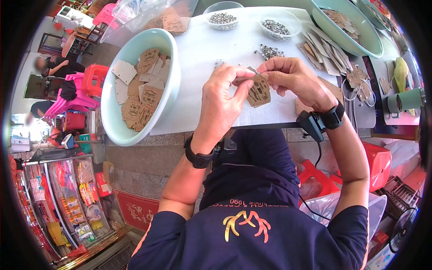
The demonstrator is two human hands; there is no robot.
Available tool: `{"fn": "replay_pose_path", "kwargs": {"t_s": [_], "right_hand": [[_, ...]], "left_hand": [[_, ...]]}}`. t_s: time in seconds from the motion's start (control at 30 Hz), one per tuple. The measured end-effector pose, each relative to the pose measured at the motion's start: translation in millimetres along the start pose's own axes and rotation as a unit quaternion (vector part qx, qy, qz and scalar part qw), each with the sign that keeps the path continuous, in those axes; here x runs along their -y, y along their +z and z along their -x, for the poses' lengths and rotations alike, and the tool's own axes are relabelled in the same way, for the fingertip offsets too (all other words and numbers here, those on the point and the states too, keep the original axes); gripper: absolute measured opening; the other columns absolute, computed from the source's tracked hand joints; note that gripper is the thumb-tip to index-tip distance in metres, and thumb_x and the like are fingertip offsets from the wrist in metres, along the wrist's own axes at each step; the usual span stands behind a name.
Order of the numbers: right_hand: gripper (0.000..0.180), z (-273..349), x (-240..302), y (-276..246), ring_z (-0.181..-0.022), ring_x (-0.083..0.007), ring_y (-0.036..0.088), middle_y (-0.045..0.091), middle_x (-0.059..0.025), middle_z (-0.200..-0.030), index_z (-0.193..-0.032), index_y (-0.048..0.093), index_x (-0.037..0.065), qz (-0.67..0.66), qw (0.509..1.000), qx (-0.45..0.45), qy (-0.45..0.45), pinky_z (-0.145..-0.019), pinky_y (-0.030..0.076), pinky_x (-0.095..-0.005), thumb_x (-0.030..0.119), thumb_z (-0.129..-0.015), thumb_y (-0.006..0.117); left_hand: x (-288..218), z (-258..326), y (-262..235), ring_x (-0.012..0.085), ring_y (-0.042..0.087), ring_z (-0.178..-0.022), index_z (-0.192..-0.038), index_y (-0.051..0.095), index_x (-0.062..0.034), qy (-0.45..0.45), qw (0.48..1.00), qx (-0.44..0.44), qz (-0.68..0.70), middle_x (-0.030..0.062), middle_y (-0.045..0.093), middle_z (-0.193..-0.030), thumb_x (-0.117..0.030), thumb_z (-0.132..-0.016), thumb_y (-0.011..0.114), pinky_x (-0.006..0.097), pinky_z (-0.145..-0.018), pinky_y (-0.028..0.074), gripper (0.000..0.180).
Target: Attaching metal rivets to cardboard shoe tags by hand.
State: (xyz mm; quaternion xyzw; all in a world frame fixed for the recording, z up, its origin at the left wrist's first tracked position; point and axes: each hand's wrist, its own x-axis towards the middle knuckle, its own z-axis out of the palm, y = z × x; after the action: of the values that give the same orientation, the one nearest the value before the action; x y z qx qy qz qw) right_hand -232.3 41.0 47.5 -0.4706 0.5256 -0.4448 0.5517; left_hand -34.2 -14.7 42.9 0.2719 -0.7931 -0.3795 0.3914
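A brown cardboard tag [259,92] with dark printing, perhaps more than one layered together, is held over the white-covered table [202,54]. My left hand [220,96] pinches its upper left edge between thumb and forefinger. At the top right of the tag, the thumb and fingers of my right hand [292,81] are closed on it. Whatever small part lies between my fingertips is hidden. Just beyond my hands is a loose pile of small metal fittings [271,52]. A few lighter small pieces [219,63] lie behind my left hand.
To the left, a pale green basin [174,85] holds many similar tags. Two clear bowls of metal fittings [222,19] [275,28] stand at the back. Stacked cards [325,51] and another green basin [375,40] are at the right. White cord [353,92] loops beside my right wrist.
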Motion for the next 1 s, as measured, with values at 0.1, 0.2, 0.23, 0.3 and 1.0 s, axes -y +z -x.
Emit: {"fn": "replay_pose_path", "kwargs": {"t_s": [0.1, 0.2, 0.23, 0.3, 1.0], "right_hand": [[0.024, 2, 1, 2, -0.068, -0.0037, 0.052, 0.058, 0.0028, -0.076, -0.103, 0.069, 0.002, 0.002, 1.000, -0.009, -0.006, -0.058, 0.043, -0.0195, 0.020, -0.089, 0.065], [0.024, 3, 0, 1, -0.068, -0.0036, 0.052, 0.059, 0.0028, -0.076, -0.103, 0.070, 0.002, -0.003, 1.000, -0.007, -0.010, -0.058, 0.043, -0.0195, 0.021, -0.089, 0.065], [0.024, 4, -1, 1, -0.068, -0.0036, 0.052, 0.059, 0.0028, -0.076, -0.103, 0.070, 0.002, -0.003, 1.000, -0.008, -0.011, -0.058, 0.043, -0.0195, 0.021, -0.089, 0.065], [0.025, 4, -2, 0, -0.068, -0.0037, 0.052, 0.059, 0.0027, -0.076, -0.102, 0.070, 0.002, -0.009, 1.000, -0.003, -0.011, -0.058, 0.043, -0.0195, 0.022, -0.089, 0.066], [0.025, 5, -5, -4, -0.069, -0.0032, 0.053, 0.064, 0.0015, -0.082, -0.104, 0.069, 0.001, 0.015, 0.999, 0.012, -0.036, -0.058, 0.043, -0.0192, 0.021, -0.090, 0.064]], "left_hand": [[6, 0, 2, 0.0226, 0.062, -0.096, -0.091, 0.065, -0.0042, 0.038, 0.997, -0.020, -0.065, 0.0093, 0.063, -0.095, 0.003, -0.077, 0.072, 0.035, -0.076, 0.049, 0.017], [6, 1, 5, 0.0273, 0.058, -0.106, -0.091, 0.064, -0.0038, 0.047, 0.990, -0.054, -0.119, 0.0130, 0.059, -0.103, 0.002, -0.076, 0.072, 0.038, -0.084, 0.048, 0.018], [9, 1, 6, 0.0273, 0.058, -0.106, -0.091, 0.064, -0.0038, 0.047, 0.990, -0.053, -0.119, 0.0130, 0.059, -0.103, 0.002, -0.076, 0.072, 0.038, -0.084, 0.048, 0.018], [16, -1, 7, 0.0264, 0.060, -0.101, -0.092, 0.062, -0.0026, 0.060, 0.996, -0.047, -0.043, 0.0169, 0.056, -0.111, 0.002, -0.077, 0.072, 0.036, -0.082, 0.050, 0.018], [7, -2, 14, 0.0205, 0.068, -0.070, -0.091, 0.054, 0.0004, 0.024, 0.999, -0.016, -0.016, 0.0119, 0.065, -0.085, 0.000, -0.086, 0.066, 0.032, -0.064, 0.053, 0.013]]}}
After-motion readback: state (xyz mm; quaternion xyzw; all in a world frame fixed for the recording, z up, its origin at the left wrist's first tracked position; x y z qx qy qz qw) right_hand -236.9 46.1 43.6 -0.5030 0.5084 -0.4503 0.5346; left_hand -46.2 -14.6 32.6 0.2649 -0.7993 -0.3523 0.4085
